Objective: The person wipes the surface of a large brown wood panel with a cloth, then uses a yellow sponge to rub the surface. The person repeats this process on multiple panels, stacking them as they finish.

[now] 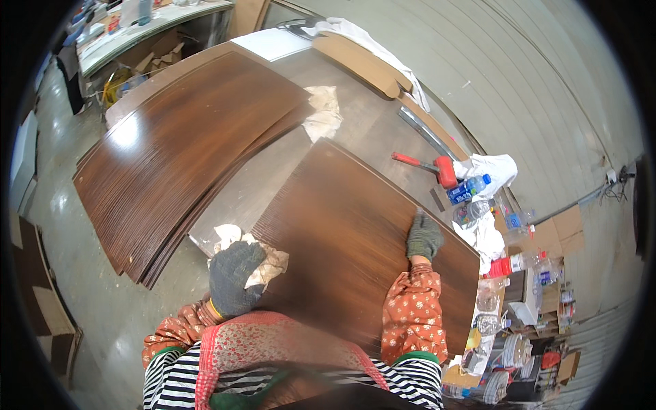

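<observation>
A dark brown wood-grain panel (342,225) lies in front of me on the work table. My left hand (236,280), in a grey glove, is closed on a crumpled off-white rag (270,265) at the panel's left edge. My right hand (424,236), in a grey-green glove, rests on the panel near its far right edge with fingers stretched out; nothing shows in it. To the left lies a fanned stack of similar brown panels (198,116). A second stained rag (323,113) lies between the stack and the single panel.
Beyond the panel lie a red mallet (445,172), a blue-labelled bottle (469,189) and white cloths (486,236). Several bottles and tins crowd the right side. A long cardboard piece (359,65) lies at the back. A cluttered white bench (154,29) stands far left.
</observation>
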A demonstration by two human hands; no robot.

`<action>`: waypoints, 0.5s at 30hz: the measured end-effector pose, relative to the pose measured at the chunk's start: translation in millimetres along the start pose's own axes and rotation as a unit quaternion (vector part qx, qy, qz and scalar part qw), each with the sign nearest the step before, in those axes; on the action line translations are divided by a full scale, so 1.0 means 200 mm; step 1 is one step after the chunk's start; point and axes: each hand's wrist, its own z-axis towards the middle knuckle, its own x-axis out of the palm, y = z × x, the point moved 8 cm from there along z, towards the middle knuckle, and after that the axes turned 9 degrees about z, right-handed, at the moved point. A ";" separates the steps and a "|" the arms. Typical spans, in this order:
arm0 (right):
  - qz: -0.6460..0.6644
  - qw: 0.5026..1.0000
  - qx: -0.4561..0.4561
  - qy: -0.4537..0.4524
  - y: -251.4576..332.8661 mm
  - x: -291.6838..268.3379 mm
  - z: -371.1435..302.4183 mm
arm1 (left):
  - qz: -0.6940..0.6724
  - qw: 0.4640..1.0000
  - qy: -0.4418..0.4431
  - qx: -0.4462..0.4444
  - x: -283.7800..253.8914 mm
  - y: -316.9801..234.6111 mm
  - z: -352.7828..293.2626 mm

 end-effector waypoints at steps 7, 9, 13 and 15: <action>0.140 0.906 -0.399 -0.022 1.14 -0.38 -0.60 | -0.081 0.996 0.003 0.025 0.04 0.03 0.04; 0.134 0.869 -0.475 -0.034 1.24 -0.40 -0.67 | -0.072 0.996 -0.037 0.045 0.00 0.02 0.03; 0.074 0.962 -0.262 -0.016 0.89 -0.24 -0.31 | -0.064 0.995 -0.057 0.048 -0.01 0.02 0.01; 0.056 0.991 -0.119 0.031 0.62 -0.13 -0.13 | -0.065 0.996 -0.038 0.057 -0.01 0.03 0.00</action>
